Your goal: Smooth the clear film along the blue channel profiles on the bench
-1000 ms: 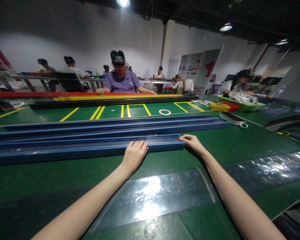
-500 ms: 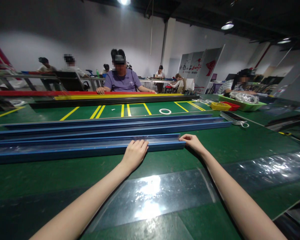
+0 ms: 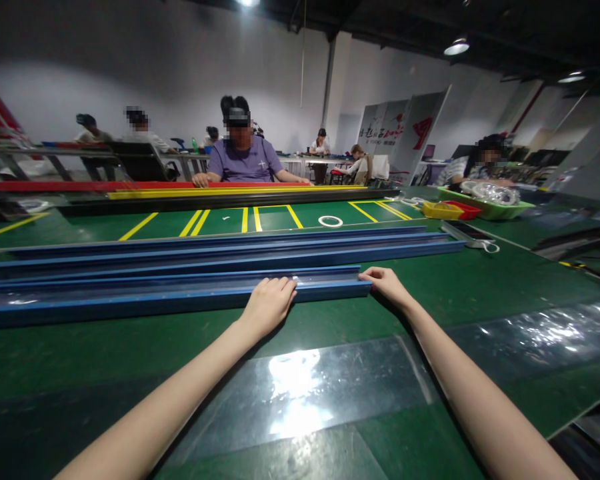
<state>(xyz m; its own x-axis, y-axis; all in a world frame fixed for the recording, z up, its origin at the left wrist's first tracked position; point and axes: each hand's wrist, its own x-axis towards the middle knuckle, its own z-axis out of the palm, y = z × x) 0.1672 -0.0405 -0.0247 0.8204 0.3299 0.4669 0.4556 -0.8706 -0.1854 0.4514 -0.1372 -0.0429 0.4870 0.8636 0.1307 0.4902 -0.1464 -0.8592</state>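
A long blue channel strip (image 3: 180,301) lies across the green table, with a clear film along its groove. My left hand (image 3: 271,303) has its fingers curled over the near edge of this strip, a little left of its right end. At that right end, my right hand (image 3: 384,285) pinches the strip's tip or the film there; which of them is hidden by the fingers. Behind it lie more blue strips (image 3: 405,251), roughly parallel. Nearer me, a clear plastic sheet (image 3: 360,383) lies flat under my forearms and reflects the lamps.
Beyond are a white ring (image 3: 331,221), yellow tape lines, and black, yellow and red strips (image 3: 80,187) before a seated person (image 3: 243,160). To the right sit a phone-like device (image 3: 467,233), a yellow tray (image 3: 443,211) and a green basket (image 3: 505,211).
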